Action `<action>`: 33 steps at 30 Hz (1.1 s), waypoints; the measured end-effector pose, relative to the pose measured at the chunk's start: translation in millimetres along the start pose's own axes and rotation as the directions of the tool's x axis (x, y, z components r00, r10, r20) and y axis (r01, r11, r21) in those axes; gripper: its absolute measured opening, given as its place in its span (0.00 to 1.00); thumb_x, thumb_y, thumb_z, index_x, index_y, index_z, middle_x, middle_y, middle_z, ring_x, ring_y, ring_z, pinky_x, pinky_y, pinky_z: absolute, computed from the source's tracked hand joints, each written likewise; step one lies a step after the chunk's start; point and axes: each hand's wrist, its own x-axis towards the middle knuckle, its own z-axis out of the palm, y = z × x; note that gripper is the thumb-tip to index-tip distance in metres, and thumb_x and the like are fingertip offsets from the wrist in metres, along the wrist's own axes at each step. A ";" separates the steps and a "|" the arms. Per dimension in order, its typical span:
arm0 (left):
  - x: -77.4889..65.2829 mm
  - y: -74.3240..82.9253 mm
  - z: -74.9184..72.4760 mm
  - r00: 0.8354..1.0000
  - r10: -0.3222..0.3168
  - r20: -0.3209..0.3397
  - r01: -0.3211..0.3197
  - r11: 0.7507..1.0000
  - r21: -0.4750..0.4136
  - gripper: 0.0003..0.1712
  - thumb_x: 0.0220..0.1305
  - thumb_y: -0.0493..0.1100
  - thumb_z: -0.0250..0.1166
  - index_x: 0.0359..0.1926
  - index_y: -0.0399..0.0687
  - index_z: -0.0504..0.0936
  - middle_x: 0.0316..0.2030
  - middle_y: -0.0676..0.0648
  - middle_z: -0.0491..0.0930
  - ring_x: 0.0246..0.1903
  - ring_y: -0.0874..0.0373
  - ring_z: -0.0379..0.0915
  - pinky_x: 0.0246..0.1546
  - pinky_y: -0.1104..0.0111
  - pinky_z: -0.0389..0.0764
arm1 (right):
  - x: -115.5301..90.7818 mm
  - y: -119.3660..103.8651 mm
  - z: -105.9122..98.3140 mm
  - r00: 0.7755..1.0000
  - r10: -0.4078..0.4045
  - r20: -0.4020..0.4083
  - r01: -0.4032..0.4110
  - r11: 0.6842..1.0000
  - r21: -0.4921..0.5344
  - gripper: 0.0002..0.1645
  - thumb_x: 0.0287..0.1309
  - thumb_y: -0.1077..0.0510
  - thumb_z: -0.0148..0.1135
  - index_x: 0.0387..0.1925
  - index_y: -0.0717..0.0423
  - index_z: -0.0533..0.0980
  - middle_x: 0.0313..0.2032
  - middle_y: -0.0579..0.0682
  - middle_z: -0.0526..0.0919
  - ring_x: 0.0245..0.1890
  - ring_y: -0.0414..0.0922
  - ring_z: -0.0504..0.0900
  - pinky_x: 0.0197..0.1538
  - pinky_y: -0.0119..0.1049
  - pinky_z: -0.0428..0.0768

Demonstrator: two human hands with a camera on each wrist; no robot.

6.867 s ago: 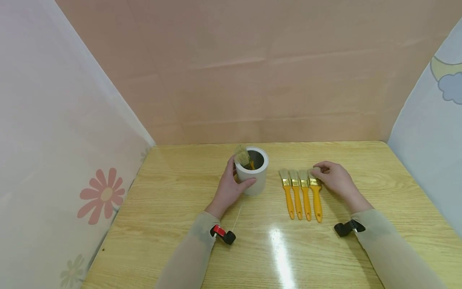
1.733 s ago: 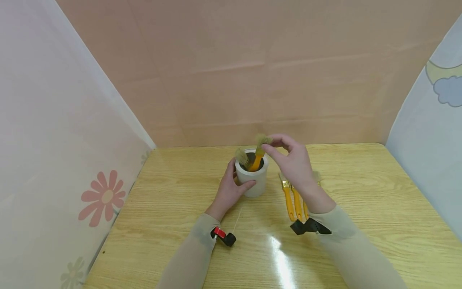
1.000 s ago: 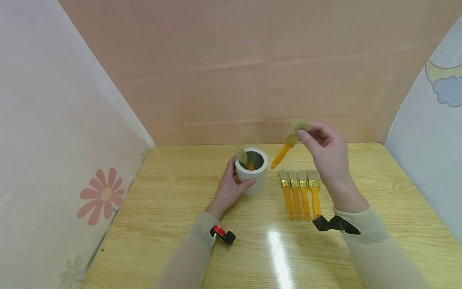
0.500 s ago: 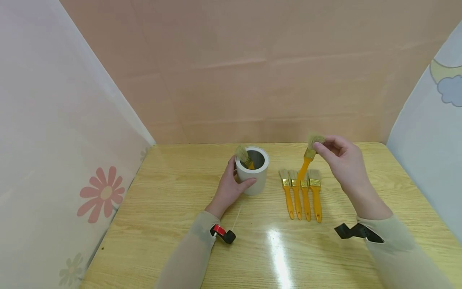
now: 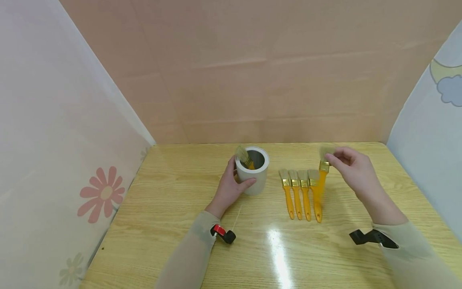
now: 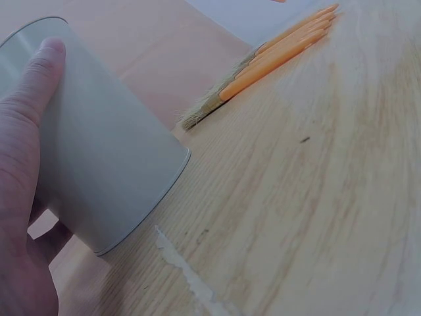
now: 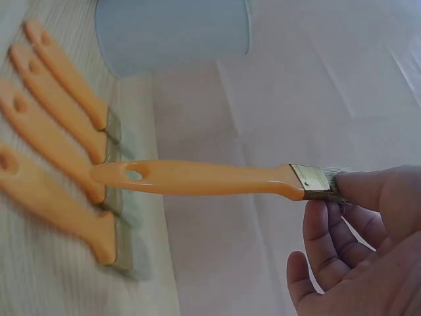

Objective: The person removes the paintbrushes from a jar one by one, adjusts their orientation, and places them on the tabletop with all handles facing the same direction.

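Observation:
My left hand (image 5: 231, 185) grips a pale, light-grey can (image 5: 259, 181) standing on the table, thumb on its front in the left wrist view. One paintbrush (image 5: 245, 157) leans inside it, bristles up past the rim. With thumb and fingers, my right hand (image 5: 355, 170) pinches another paintbrush (image 7: 210, 178) by its bristle end, the orange handle hanging down. That handle overlaps the rightmost brush (image 5: 317, 212) of a row on the table in the head view. The row's other brushes (image 5: 290, 202) lie side by side, bristles toward the back wall.
A wood-grain table (image 5: 173, 192) carries everything. A pinkish-brown sheet (image 5: 216, 80) hangs behind it, and a pale sheet with flower prints (image 5: 106, 194) stands at the left. Another pale sheet with a cloud print (image 5: 451, 89) borders the right side.
My right hand has lifted a paintbrush out of the can's mouth, carried it right across the row and lowered it at the row's right end. My left hand stays on the can.

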 end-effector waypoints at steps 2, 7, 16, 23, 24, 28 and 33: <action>0.1 -0.3 -0.2 1.000 -0.001 0.000 0.001 1.000 0.002 0.59 0.68 0.54 0.82 0.88 0.59 0.54 0.77 0.53 0.69 0.76 0.55 0.66 0.78 0.50 0.68 | -0.2 5.1 -1.4 1.000 0.015 0.019 -0.015 1.000 -0.026 0.26 0.83 0.43 0.63 0.60 0.63 0.80 0.47 0.45 0.84 0.47 0.39 0.77 0.45 0.20 0.74; 0.7 -1.3 0.2 1.000 0.001 0.000 -0.001 1.000 0.010 0.59 0.68 0.54 0.82 0.88 0.59 0.54 0.76 0.54 0.69 0.75 0.56 0.67 0.77 0.52 0.68 | 1.0 21.4 -4.0 0.998 0.024 0.063 -0.018 0.996 -0.086 0.27 0.84 0.43 0.60 0.60 0.65 0.79 0.52 0.57 0.84 0.46 0.39 0.77 0.43 0.23 0.75; 0.7 -1.7 0.2 1.000 0.006 -0.003 -0.006 1.000 0.004 0.60 0.68 0.53 0.82 0.88 0.58 0.54 0.77 0.52 0.70 0.75 0.54 0.67 0.77 0.49 0.69 | 7.0 47.5 -6.5 0.987 0.053 0.150 -0.036 0.992 -0.119 0.27 0.86 0.44 0.58 0.62 0.66 0.78 0.55 0.65 0.84 0.46 0.36 0.77 0.44 0.25 0.76; 0.4 -0.9 0.4 1.000 0.000 -0.007 0.000 1.000 0.007 0.60 0.67 0.53 0.82 0.88 0.59 0.54 0.77 0.52 0.69 0.76 0.53 0.67 0.78 0.49 0.68 | 11.8 61.5 -4.8 0.976 0.086 0.202 -0.059 0.989 -0.135 0.25 0.86 0.46 0.57 0.61 0.66 0.77 0.51 0.62 0.86 0.48 0.49 0.81 0.45 0.33 0.79; 0.3 -0.6 0.5 1.000 -0.003 -0.007 0.003 1.000 0.007 0.60 0.67 0.53 0.82 0.89 0.59 0.53 0.77 0.52 0.69 0.76 0.54 0.67 0.78 0.49 0.68 | 12.8 64.0 -4.5 0.974 0.091 0.209 -0.062 0.988 -0.139 0.25 0.87 0.46 0.57 0.61 0.66 0.77 0.51 0.62 0.86 0.48 0.50 0.82 0.46 0.33 0.79; -0.1 0.5 0.4 1.000 -0.009 -0.005 0.009 1.000 0.008 0.61 0.67 0.54 0.82 0.89 0.59 0.53 0.78 0.52 0.69 0.76 0.54 0.66 0.78 0.50 0.68 | 15.9 73.4 -2.8 0.971 0.108 0.215 -0.078 0.986 -0.146 0.26 0.86 0.47 0.57 0.63 0.68 0.77 0.51 0.63 0.86 0.47 0.48 0.83 0.46 0.31 0.79; -0.6 -0.1 0.2 1.000 -0.007 -0.004 0.007 1.000 0.009 0.60 0.68 0.55 0.82 0.89 0.59 0.53 0.78 0.52 0.69 0.76 0.53 0.66 0.78 0.49 0.68 | 18.7 81.7 -0.3 0.974 0.111 0.198 -0.080 0.984 -0.160 0.25 0.85 0.48 0.61 0.60 0.68 0.78 0.48 0.61 0.87 0.44 0.43 0.81 0.42 0.26 0.76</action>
